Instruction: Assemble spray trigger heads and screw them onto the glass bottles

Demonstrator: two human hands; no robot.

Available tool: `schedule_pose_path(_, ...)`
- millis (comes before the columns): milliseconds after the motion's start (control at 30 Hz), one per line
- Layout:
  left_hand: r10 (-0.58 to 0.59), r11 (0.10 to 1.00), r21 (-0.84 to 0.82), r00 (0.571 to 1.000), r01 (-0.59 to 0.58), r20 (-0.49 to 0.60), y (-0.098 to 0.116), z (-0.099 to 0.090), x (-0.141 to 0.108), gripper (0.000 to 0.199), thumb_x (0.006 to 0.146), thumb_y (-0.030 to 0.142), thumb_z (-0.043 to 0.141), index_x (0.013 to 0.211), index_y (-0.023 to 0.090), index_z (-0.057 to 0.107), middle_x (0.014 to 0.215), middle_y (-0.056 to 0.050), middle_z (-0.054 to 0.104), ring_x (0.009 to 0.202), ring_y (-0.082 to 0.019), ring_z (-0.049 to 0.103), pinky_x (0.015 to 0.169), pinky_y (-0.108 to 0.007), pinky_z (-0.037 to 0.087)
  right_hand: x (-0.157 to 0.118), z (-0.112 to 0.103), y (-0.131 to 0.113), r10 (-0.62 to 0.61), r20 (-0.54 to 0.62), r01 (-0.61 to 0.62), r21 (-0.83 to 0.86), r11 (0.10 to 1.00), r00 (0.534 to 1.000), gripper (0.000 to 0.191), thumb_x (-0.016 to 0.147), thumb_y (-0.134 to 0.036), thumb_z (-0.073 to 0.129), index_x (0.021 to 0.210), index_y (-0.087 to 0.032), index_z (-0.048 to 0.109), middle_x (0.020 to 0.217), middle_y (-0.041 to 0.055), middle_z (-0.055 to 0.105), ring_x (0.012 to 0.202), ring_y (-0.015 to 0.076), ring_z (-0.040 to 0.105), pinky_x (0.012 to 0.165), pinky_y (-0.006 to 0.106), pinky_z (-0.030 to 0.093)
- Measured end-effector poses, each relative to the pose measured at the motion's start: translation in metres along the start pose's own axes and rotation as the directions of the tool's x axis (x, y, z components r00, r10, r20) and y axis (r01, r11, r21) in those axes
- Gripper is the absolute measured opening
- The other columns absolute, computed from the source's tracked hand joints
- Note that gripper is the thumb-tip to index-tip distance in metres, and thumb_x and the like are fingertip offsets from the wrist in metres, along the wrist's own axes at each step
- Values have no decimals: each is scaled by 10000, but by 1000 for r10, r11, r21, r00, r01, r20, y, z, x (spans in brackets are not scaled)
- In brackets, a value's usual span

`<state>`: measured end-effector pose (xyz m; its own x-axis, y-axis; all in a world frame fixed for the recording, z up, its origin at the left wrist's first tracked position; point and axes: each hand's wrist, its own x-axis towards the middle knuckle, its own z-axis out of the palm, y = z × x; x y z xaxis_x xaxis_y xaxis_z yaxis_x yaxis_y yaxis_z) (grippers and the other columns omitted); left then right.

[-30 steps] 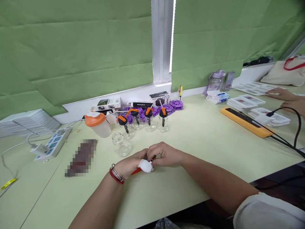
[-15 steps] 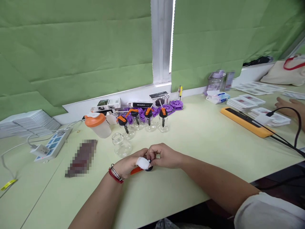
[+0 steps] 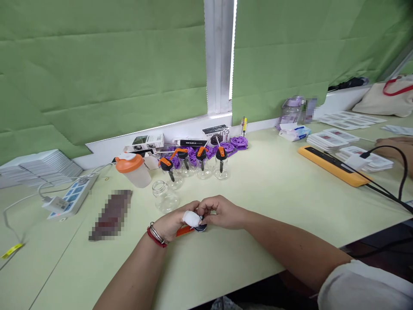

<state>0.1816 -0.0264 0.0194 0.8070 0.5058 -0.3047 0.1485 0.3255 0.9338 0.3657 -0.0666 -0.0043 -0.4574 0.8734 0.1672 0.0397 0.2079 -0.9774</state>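
Note:
My left hand [image 3: 176,221], its thumb wrapped in white, closes round a black jar lid [image 3: 200,228] low over the table. An orange lever [image 3: 185,231] sticks out to the left below this hand. My right hand [image 3: 222,212] has its fingertips pinched together at the top of the lid, by a small shiny part. My fingers cover most of the lid, and whether the right fingertips hold a separate piece is hidden. Just beyond my left hand stands an open glass jar [image 3: 165,198]. Behind it are several jars with black-and-orange lids [image 3: 221,156].
An orange-capped shaker [image 3: 133,170] stands left of the jars, with purple plastic parts [image 3: 239,142] and boxes [image 3: 148,141] behind. A white power strip [image 3: 75,196] lies left, an orange one [image 3: 332,165] right. Another person's hand [image 3: 395,147] rests by stacked cards [image 3: 331,138].
Both my hands stay at the lid, shifting very slightly left; a bit more of its black rim shows. The other person's hand at the right has moved a little.

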Motion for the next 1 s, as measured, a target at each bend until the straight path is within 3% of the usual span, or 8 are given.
schedule_pose_path(1000, 23, 998, -57, 999, -21, 36, -5, -4, 2, 269, 572, 218, 586, 828, 158, 525, 812, -14, 499, 753, -154, 442, 733, -313, 357, -1, 0, 2, 16, 13, -17, 77, 997, 1000, 176, 704, -244, 708, 823, -150, 617, 797, 13, 614, 717, 110, 561, 670, 248, 453)
